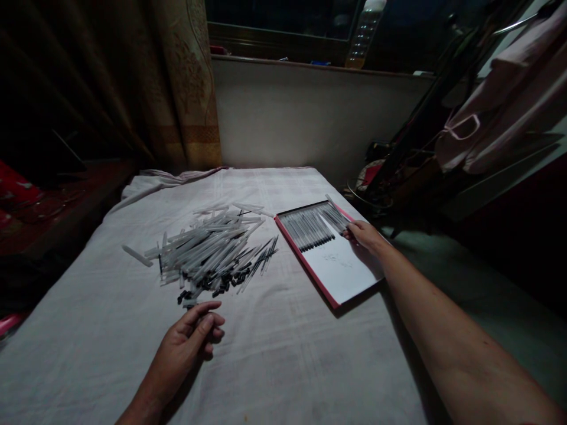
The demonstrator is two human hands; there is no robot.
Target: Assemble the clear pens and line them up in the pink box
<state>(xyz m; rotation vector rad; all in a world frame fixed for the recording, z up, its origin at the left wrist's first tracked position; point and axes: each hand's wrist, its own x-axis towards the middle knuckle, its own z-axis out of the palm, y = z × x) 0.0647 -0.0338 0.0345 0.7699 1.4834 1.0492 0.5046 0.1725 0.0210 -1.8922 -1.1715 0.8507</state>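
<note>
My right hand [362, 232] is over the right side of a shallow red-edged box [305, 273], its fingers closed on the lower end of a clear pen [330, 202]. Inside the box, clear pens with black ends [308, 229] lie side by side in a row, above a white surface with a faint drawing. My left hand [195, 330] hovers near the front of a loose pile, holding nothing I can see, its fingers slightly bent and apart. That pile has translucent pen barrels [208, 242], small black caps [230, 280] and thin dark-tipped refills [261, 260].
A white cloth [274, 360] covers the table. Behind it are a pale wall [283, 118], a brown curtain [190, 77] and a sill with a plastic bottle [364, 35]. Pink fabric [500, 100] hangs at the right, and a dark red surface [97, 189] stands left.
</note>
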